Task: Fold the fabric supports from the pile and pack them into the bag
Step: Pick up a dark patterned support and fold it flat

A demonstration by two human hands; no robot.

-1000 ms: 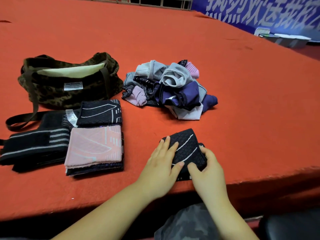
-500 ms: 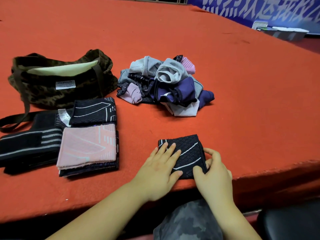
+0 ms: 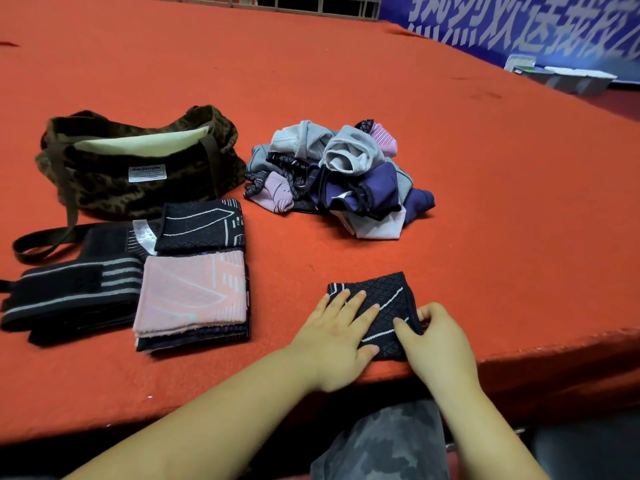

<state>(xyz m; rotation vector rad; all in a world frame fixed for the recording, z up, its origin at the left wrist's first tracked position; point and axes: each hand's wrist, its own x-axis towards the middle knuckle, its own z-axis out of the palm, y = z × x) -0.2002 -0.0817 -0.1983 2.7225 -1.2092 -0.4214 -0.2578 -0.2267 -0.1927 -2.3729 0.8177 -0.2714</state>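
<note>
Left hand (image 3: pixel 337 336) presses flat on the folded support (image 3: pixel 377 306); right hand (image 3: pixel 438 341) pinches its edge. Near the table (image 3: pixel 450 168) edge, it may spring open or slide off.

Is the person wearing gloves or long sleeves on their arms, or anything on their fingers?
No gloves. The left hand and right hand are both bare, and both forearms are bare right down to the bottom of the picture, so no sleeves show. No rings, watch or bracelets can be seen. The fingernails are short and plain. Grey camouflage trousers show below.

Hands (image 3: pixel 337 337) on folded support (image 3: pixel 381 303) (black)
</note>
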